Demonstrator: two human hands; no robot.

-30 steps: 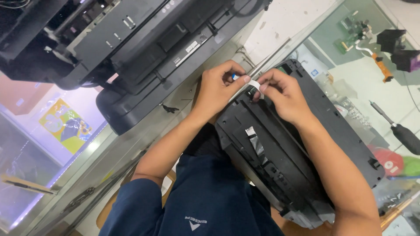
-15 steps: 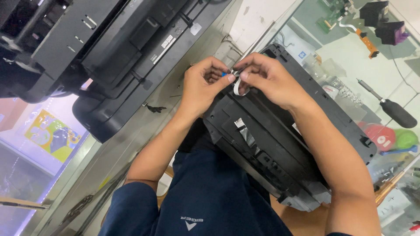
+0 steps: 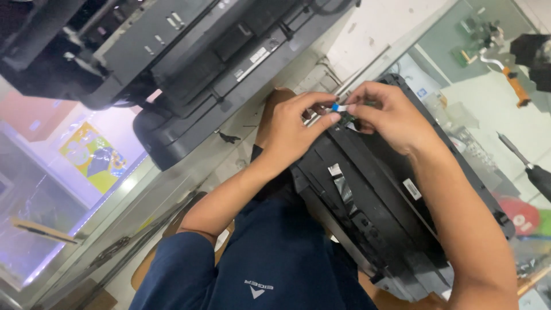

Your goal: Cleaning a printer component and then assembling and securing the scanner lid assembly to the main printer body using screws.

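Observation:
A black printer chassis (image 3: 396,201) rests on my lap, its inner side up. At its upper edge my left hand (image 3: 290,129) and my right hand (image 3: 390,115) meet. Between the fingertips of both hands is the blue-tipped end of a flat white ribbon cable (image 3: 339,108). A small green circuit board (image 3: 346,119) sits just below the cable end, partly hidden by my right fingers. My forearms cross over the chassis and my dark blue shirt (image 3: 270,270).
Two black printers (image 3: 189,63) stand at the upper left on a glass counter (image 3: 97,229). On the table to the right lie a black-handled screwdriver (image 3: 531,166), a green board with an orange flat cable (image 3: 505,63) and a red round thing (image 3: 519,215).
The white cable was curled between my hands; now its blue tip is held straight out between both sets of fingertips. The view has shifted slightly.

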